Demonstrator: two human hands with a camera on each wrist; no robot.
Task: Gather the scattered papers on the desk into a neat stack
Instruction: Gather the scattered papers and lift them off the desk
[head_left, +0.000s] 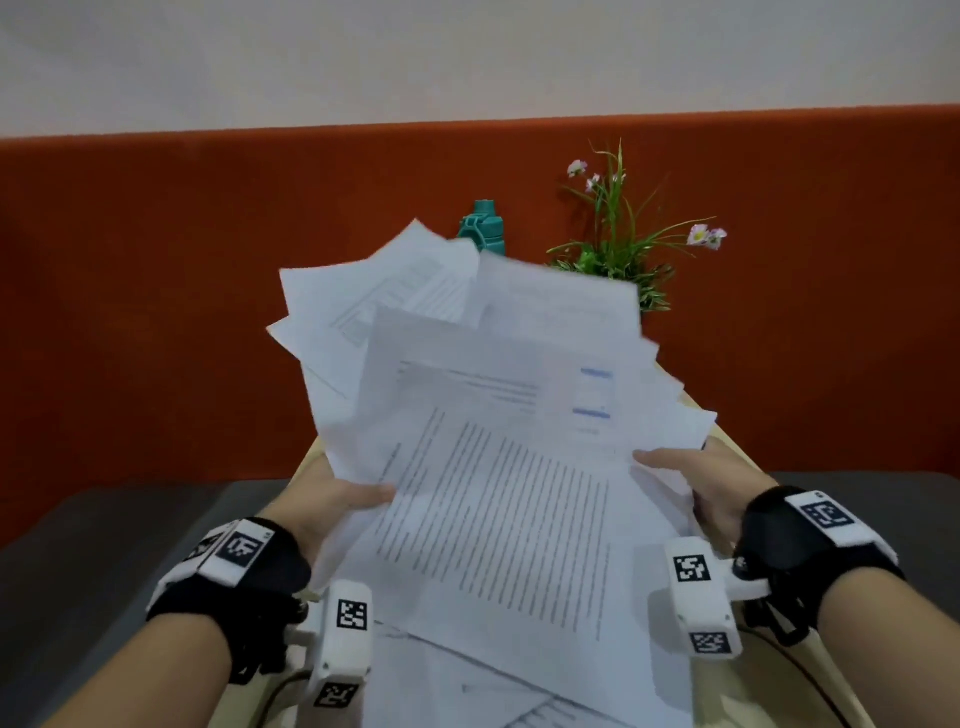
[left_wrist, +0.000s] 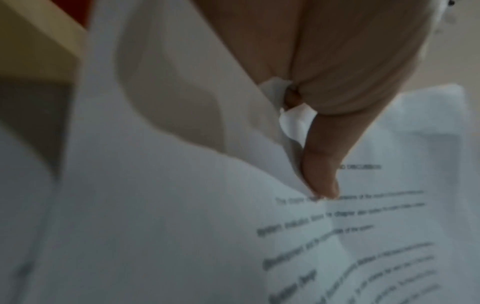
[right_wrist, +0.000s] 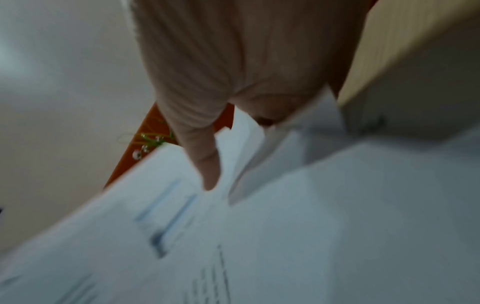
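A loose, fanned bundle of white printed papers (head_left: 493, 426) is lifted above the desk, blurred at its far edges. My left hand (head_left: 337, 501) grips the bundle's left edge, thumb on top, fingers hidden beneath. In the left wrist view the thumb (left_wrist: 322, 164) presses down on the papers (left_wrist: 363, 236). My right hand (head_left: 701, 478) grips the right edge with its thumb (right_wrist: 205, 160) on top of the papers (right_wrist: 285, 236). More sheets (head_left: 519, 691) lie on the desk below the lifted bundle.
A light wooden desk (head_left: 727, 441) shows beside the papers. Behind them stand a teal bottle (head_left: 483, 226) and a small flowering plant (head_left: 623, 244) against an orange partition (head_left: 156, 286). Grey floor lies to both sides.
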